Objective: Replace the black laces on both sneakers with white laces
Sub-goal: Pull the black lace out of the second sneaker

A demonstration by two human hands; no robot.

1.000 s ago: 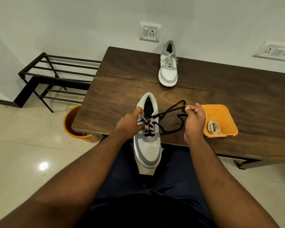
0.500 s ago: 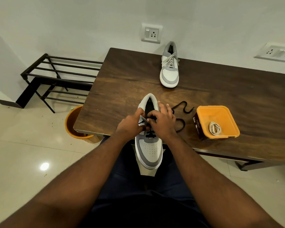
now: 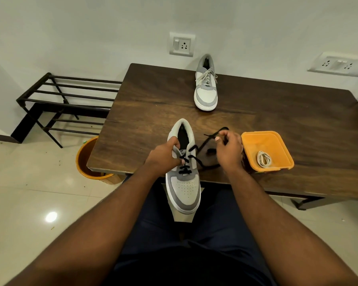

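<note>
A dark wooden table [image 3: 267, 141] stands against a pale wall with a socket plate [image 3: 181, 44] above its far edge, a black metal rack [image 3: 64, 100] on the tiled floor to the left, and an orange bucket [image 3: 87, 159] tucked under the near left corner. The near sneaker [image 3: 184, 182] — white and grey, with a perforated toe — lies over the table's near edge, toe toward the person and heel toward the wall. Its black lace [image 3: 196, 155] is still crossed through the lower eyelets, while the upper part is pulled loose and trails off to the right over the wood. The left hand [image 3: 163, 159] grips the sneaker's left side by the collar, thumb curled over the rim and fingers against the eyelets. The right hand [image 3: 228, 149] is held apart to the right, its fingers pinching the loose black lace and lifting it above the table. Just right of that hand sits an orange tub [image 3: 277, 145] holding a coiled white lace [image 3: 264, 158]. At the far side of the table the second sneaker [image 3: 206, 89] — same colours, laced in white — rests toe toward the person.
</note>
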